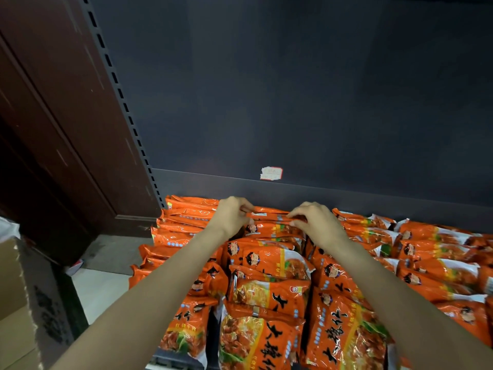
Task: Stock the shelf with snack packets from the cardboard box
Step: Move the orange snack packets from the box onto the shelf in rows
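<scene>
At the far left edge stands the cardboard box (12,297), its flap open. The left hand (231,215) pinches the left end of an orange snack packet (269,216) with curled fingers; the right hand (316,222) pinches its right end the same way. The packet's long axis runs left to right, at the back of the middle row on the shelf (320,192), close to the dark back panel. Stocked packets (272,292) around it show large black Chinese characters and a cartoon face; smaller print is unreadable. A white label (271,173) on the panel is illegible.
</scene>
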The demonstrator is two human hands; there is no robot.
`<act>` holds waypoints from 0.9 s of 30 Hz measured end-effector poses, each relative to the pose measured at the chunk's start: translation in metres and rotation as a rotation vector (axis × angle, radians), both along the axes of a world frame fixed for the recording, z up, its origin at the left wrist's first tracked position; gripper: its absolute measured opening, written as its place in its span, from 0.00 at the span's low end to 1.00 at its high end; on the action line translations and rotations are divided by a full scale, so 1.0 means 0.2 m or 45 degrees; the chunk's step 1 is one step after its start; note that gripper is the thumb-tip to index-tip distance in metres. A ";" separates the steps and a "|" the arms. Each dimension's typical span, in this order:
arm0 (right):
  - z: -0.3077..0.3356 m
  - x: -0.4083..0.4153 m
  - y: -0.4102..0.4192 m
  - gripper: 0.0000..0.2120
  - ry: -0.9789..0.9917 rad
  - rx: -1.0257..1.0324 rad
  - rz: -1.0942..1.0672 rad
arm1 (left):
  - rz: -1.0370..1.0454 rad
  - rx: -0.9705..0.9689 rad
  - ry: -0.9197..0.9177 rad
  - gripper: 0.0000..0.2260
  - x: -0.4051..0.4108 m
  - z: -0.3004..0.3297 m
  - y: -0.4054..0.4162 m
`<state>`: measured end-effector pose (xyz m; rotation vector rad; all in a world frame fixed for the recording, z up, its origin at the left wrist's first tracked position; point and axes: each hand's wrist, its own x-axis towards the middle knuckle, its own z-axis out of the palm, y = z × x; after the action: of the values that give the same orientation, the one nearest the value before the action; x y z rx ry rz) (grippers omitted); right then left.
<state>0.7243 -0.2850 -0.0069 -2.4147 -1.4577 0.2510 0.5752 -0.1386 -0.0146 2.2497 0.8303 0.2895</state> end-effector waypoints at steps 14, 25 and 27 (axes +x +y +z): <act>-0.05 -0.02 0.02 0.05 0.047 0.092 -0.218 | 0.057 -0.092 0.028 0.24 -0.03 -0.02 -0.01; 0.02 -0.01 -0.04 0.21 -0.063 0.096 0.048 | 0.049 0.210 -0.229 0.01 -0.02 0.04 -0.06; 0.03 -0.02 -0.04 0.16 -0.141 0.091 0.027 | 0.013 0.205 -0.247 0.02 0.00 0.05 -0.08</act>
<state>0.7196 -0.2923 0.0001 -2.3908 -1.5128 0.0695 0.5744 -0.1539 -0.0041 2.3202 0.7386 0.5878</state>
